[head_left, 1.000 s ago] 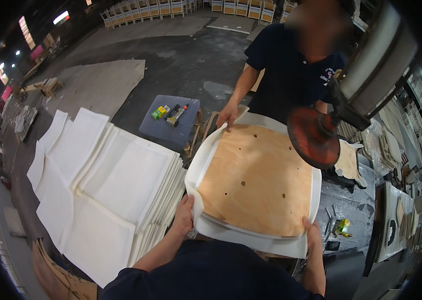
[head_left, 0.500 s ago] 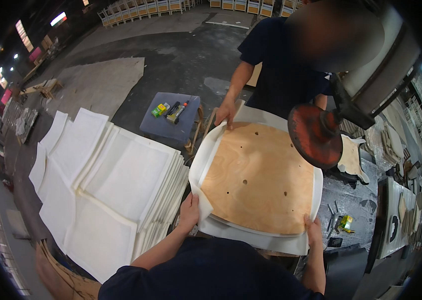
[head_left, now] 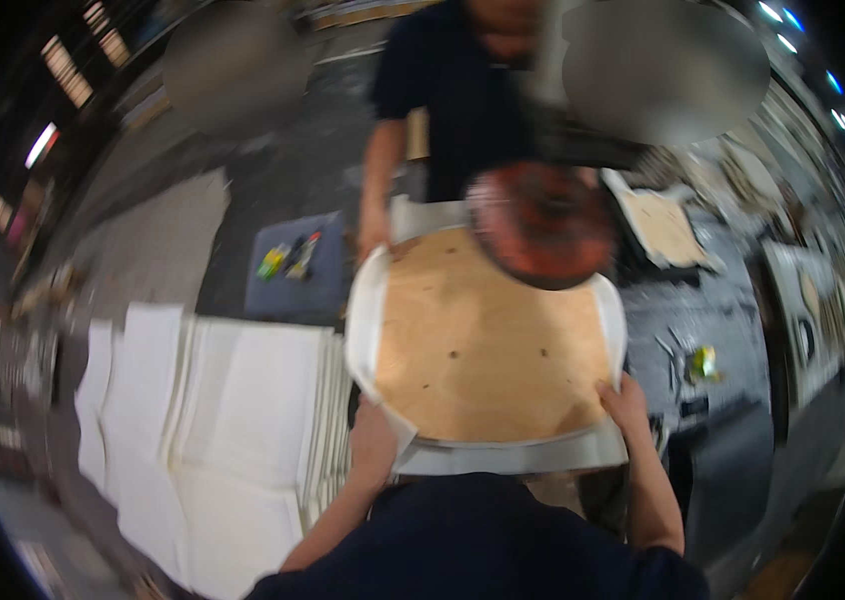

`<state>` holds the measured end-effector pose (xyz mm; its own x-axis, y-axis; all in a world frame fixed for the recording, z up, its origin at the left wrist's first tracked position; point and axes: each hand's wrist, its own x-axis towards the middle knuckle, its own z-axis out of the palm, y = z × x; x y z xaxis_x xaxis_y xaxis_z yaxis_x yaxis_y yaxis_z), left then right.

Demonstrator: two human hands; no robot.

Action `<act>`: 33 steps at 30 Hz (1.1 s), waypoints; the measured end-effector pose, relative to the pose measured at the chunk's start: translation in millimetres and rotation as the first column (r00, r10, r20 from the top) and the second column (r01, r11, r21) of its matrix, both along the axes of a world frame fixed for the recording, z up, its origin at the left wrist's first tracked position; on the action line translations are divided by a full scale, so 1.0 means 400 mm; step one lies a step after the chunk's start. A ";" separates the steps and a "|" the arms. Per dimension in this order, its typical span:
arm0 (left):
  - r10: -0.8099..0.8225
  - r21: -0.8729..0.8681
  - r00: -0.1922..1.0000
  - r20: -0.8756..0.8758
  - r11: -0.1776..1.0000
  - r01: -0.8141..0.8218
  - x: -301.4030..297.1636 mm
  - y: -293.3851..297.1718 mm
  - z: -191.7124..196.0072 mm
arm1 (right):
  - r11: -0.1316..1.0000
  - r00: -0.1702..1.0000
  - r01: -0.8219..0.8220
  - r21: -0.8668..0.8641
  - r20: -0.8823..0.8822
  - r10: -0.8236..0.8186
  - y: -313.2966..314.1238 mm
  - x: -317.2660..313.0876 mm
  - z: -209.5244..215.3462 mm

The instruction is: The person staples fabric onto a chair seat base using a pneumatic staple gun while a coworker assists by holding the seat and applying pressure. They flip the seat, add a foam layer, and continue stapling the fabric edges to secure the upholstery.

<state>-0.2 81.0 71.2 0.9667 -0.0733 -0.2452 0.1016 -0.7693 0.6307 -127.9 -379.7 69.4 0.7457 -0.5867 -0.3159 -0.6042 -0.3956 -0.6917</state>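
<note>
A curved plywood panel (head_left: 493,380) with several drilled holes lies on a white padded sheet (head_left: 365,320), whose edges stand out around it. My left hand (head_left: 374,440) is closed on the sheet's near left corner, which folds up beside the wood. At the near right corner my right hand (head_left: 626,403) grips the panel's edge together with the sheet, thumb on top. Across from me, a co-worker's hand (head_left: 375,238) touches the far left corner. Over the panel's far right part hangs a worn red disc (head_left: 543,225), hiding some of the wood.
Stacked white padded sheets (head_left: 243,400) stand to my left. Beyond them is a blue-topped stool (head_left: 293,300) with small tools and a yellow-green box. On the wrapped table (head_left: 733,310) at right lie tools, a small yellow-green package (head_left: 705,362) and another wooden panel (head_left: 665,228).
My view has turned to the right, so the whole scene sits farther left and is blurred. Both my hands keep their hold on the near corners.
</note>
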 end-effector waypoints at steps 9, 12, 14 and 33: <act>-0.083 0.087 0.968 0.236 0.994 0.064 0.013 0.093 -0.017 | 0.915 0.980 0.064 -0.398 -0.150 -0.133 0.090 0.009 0.050; 0.093 -0.047 0.992 0.081 0.995 -0.089 0.055 0.159 -0.003 | 0.923 0.989 0.010 -0.385 -0.130 -0.065 0.066 0.009 0.029; 0.201 -0.314 0.957 -0.209 0.913 -0.261 0.101 0.138 -0.012 | 0.915 0.989 0.010 -0.403 -0.132 -0.069 -0.047 -0.045 -0.030; 0.190 -0.603 0.910 -0.369 0.696 -0.390 0.057 0.300 -0.145 | 0.709 0.983 0.141 0.691 -0.015 -0.181 -0.163 -0.080 -0.073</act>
<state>22.6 200.9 13.0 0.8734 -0.0373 -0.4856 0.4819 -0.0789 0.8727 -160.0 -445.0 40.0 0.6869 -0.3353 -0.6448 -0.5706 0.3006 -0.7642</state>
